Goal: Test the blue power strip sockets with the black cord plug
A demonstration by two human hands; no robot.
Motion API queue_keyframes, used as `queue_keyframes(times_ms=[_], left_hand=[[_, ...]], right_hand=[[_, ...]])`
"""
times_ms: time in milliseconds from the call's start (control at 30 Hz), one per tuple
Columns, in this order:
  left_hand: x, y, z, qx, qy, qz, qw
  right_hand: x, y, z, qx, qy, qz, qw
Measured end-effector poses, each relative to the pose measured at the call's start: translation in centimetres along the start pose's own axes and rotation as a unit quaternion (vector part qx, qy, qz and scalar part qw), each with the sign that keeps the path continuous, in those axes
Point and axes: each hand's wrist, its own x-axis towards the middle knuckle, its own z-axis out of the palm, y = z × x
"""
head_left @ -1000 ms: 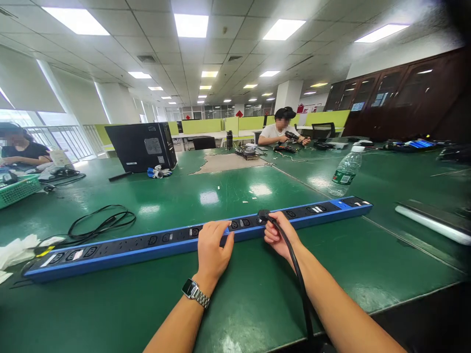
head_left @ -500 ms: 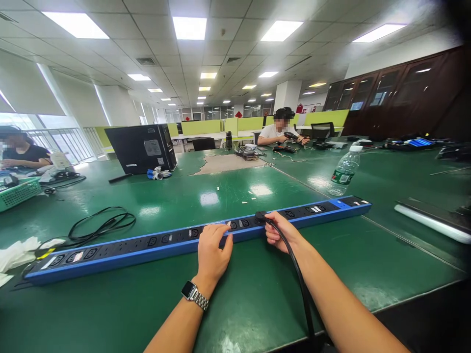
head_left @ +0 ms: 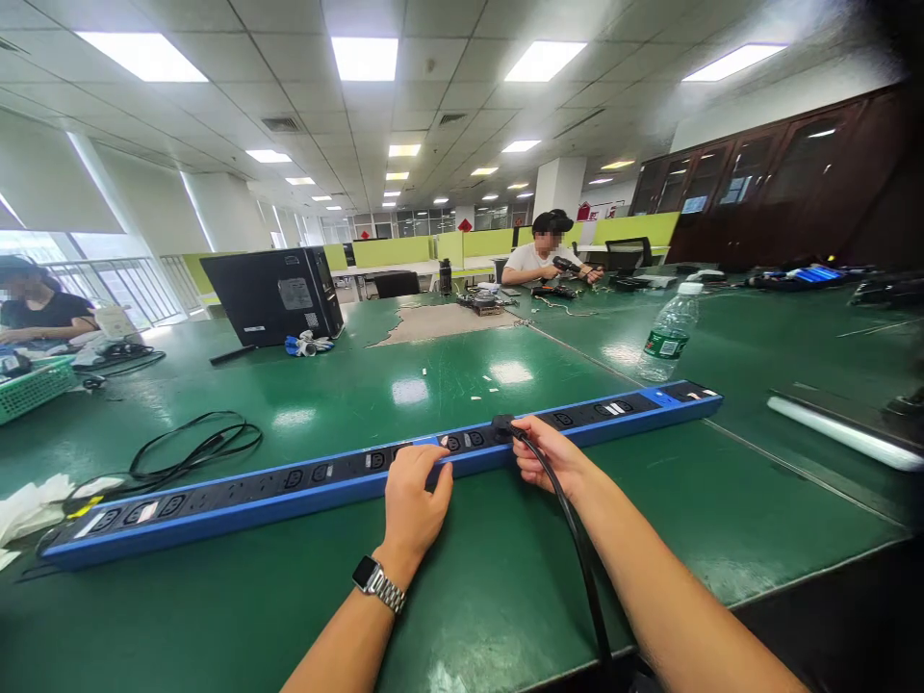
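A long blue-and-black power strip point(head_left: 238, 520) lies slantwise across the green table, its sockets facing up. My left hand point(head_left: 417, 486), with a watch on its wrist, is closed over the strip near its middle; the fingers bend over the top and the thumb is at the near side. My right hand point(head_left: 547, 454) pinches a black plug point(head_left: 502, 428) that sits at a socket right of the middle. How deep the plug is cannot be seen. Its thick black cable point(head_left: 577, 539) runs down under my right forearm to the table's near edge.
A plastic pump bottle point(head_left: 668, 335) stands behind the strip's right end. A coiled black cord point(head_left: 198, 448) and white tissue point(head_left: 33, 510) lie left. Farther back are a computer case point(head_left: 270, 298) and a person point(head_left: 549, 255) holding a dark tool; another person point(head_left: 43, 313) sits far left.
The view has shifted slightly, so everything sits a little farther left. Both hands keep the same places on the strip and the plug.
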Motion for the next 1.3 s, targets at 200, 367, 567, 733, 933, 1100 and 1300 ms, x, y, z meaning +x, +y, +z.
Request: queue_keyframes(times_ms=[200, 367, 567, 733, 933, 1100, 1300], left_hand=[[0.0, 0.0, 0.0, -0.002, 0.000, -0.003, 1.000], [0.0, 0.1, 0.0, 0.000, 0.002, -0.005, 1.000], [0.0, 0.1, 0.1, 0.005, -0.003, -0.007, 1.000], [0.0, 0.1, 0.1, 0.012, -0.002, -0.001, 1.000], [0.0, 0.1, 0.0, 0.020, 0.006, 0.007, 1.000], [0.0, 0.1, 0.0, 0.019, 0.007, 0.005, 1.000], [0.1, 0.3, -0.1, 0.007, 0.008, 0.005, 1.000]], right_hand=[[0.0, 0.0, 0.0, -0.038, 0.077, -0.026, 0.996], [0.0, 0.1, 0.2, -0.035, 0.107, -0.053, 0.992], [-0.1, 0.4, 0.7, -0.034, 0.086, -0.065, 0.994], [0.1, 0.8, 1.5, -0.040, 0.109, -0.107, 0.987], [0.1, 0.8, 1.9, -0.054, 0.129, -0.139, 0.980], [-0.1, 0.7, 1.6, -0.059, 0.131, -0.124, 0.982], [0.3, 1.0, 1.6, -0.057, 0.134, -0.109, 0.983]])
